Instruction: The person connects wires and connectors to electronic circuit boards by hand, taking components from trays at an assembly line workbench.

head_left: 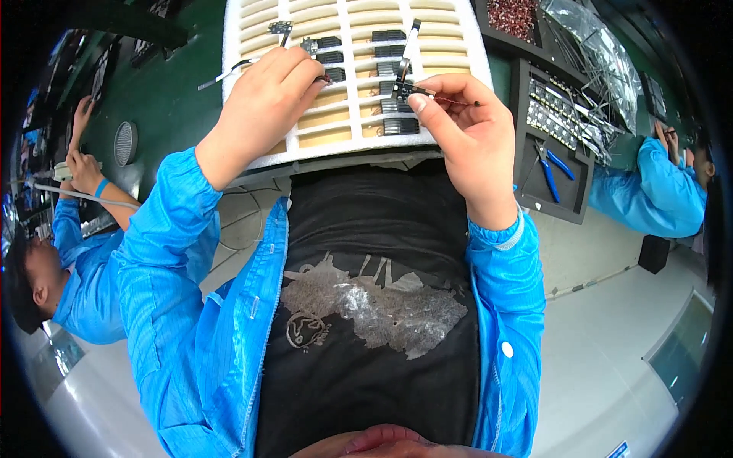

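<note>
My right hand [469,126] pinches a small black circuit board [403,91] between thumb and fingers. From this board a dark ribbon cable [410,49] stands up, and a thin red wire [456,101] runs across the fingers. My left hand [271,95] is closed over the tray's left part, fingertips at a slot beside a black module [334,75]. A pale ribbon cable [227,74] and another small circuit board [280,28] stick out from behind that hand; its fingers hide how they are gripped. Both hands are over a white foam tray [350,107] with slots holding several black modules.
At right, a dark tray holds blue-handled pliers [551,172] beside rows of small metallic parts [553,113]. Behind are a bin of red parts [511,19] and a clear plastic bag [603,53]. Co-workers in blue sleeves [649,187] sit on both sides. A round container [125,143] stands left.
</note>
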### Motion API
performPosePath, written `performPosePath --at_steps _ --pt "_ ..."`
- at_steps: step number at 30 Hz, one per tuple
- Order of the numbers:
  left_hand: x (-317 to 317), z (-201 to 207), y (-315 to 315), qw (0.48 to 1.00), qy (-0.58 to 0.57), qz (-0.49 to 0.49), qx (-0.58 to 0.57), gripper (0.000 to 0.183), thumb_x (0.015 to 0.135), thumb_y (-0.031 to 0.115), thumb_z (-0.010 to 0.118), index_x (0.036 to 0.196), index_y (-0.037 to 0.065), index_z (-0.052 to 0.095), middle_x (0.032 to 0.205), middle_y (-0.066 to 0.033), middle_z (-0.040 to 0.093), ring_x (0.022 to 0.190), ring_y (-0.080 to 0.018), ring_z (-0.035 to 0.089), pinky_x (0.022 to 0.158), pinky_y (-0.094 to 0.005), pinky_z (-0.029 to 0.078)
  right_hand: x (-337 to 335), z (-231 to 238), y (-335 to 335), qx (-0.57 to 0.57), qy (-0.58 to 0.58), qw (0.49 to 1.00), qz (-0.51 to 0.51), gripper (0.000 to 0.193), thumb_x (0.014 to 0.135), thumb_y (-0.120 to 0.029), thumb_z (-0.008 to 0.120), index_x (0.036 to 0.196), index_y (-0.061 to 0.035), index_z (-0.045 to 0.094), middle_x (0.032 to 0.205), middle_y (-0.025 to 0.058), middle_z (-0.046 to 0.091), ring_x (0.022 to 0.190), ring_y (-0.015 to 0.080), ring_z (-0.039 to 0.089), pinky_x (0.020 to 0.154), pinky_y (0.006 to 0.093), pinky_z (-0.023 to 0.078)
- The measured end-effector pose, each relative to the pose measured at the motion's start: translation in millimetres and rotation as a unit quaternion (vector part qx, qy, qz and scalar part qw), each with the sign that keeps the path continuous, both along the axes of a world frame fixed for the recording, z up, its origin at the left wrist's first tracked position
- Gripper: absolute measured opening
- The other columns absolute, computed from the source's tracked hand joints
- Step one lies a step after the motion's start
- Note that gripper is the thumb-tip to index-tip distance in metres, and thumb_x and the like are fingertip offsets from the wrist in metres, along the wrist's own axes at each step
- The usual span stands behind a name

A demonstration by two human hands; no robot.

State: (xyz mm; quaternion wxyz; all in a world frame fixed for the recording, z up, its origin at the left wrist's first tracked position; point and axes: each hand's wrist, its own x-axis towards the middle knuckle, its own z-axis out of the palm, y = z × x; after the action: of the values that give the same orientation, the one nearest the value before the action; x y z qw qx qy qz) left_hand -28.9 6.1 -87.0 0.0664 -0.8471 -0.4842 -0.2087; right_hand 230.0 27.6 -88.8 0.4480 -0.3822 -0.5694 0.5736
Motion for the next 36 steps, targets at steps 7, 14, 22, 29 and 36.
performPosePath --at_steps 7,14,22,29,36 --pt "2 12 -6 0.997 -0.064 0.011 -0.042 0.010 0.089 0.004 0.063 0.098 0.003 0.064 0.085 -0.0107 0.060 0.081 -0.0266 0.061 0.075 -0.0346 0.050 3 0 -4 0.007 -0.007 1.000 -0.001 0.015 0.087 -0.004 0.073 0.099 0.0004 0.068 0.087 0.0014 0.068 0.078 0.0061 0.060 0.071 0.0216 0.050" --pt "30 34 -31 0.881 -0.361 0.017 -0.304 0.013 0.101 0.006 0.046 0.112 0.003 0.051 0.092 -0.0001 0.052 0.085 -0.0080 0.050 0.078 -0.0227 0.042 2 5 -18 -0.008 0.025 1.000 0.014 0.013 0.087 -0.004 0.073 0.098 0.0003 0.068 0.087 0.0007 0.067 0.077 0.0055 0.058 0.070 0.0216 0.048" --pt "49 46 -34 0.794 -0.442 0.016 -0.418 0.008 0.100 0.009 0.049 0.104 0.004 0.055 0.086 0.0027 0.052 0.074 -0.0028 0.043 0.063 -0.0183 0.035 4 11 -28 -0.059 0.078 0.995 0.020 0.015 0.087 0.000 0.071 0.101 0.0014 0.066 0.091 0.0029 0.068 0.079 0.0070 0.060 0.072 0.0217 0.049" --pt "58 36 -32 0.793 -0.448 0.003 -0.414 0.009 0.101 0.010 0.050 0.100 0.004 0.057 0.084 0.0035 0.050 0.070 -0.0028 0.040 0.061 -0.0191 0.034 10 6 -34 -0.097 0.109 0.989 0.024 0.016 0.089 0.001 0.070 0.104 0.0016 0.064 0.093 0.0043 0.068 0.079 0.0071 0.060 0.071 0.0214 0.050" --pt "63 39 -33 0.804 -0.433 0.007 -0.409 0.010 0.101 0.008 0.049 0.101 0.003 0.058 0.087 0.0027 0.052 0.074 -0.0028 0.043 0.065 -0.0195 0.036 13 2 -38 -0.103 0.120 0.987 0.024 0.018 0.089 0.000 0.070 0.105 0.0019 0.063 0.093 0.0048 0.068 0.080 0.0073 0.061 0.072 0.0214 0.050"
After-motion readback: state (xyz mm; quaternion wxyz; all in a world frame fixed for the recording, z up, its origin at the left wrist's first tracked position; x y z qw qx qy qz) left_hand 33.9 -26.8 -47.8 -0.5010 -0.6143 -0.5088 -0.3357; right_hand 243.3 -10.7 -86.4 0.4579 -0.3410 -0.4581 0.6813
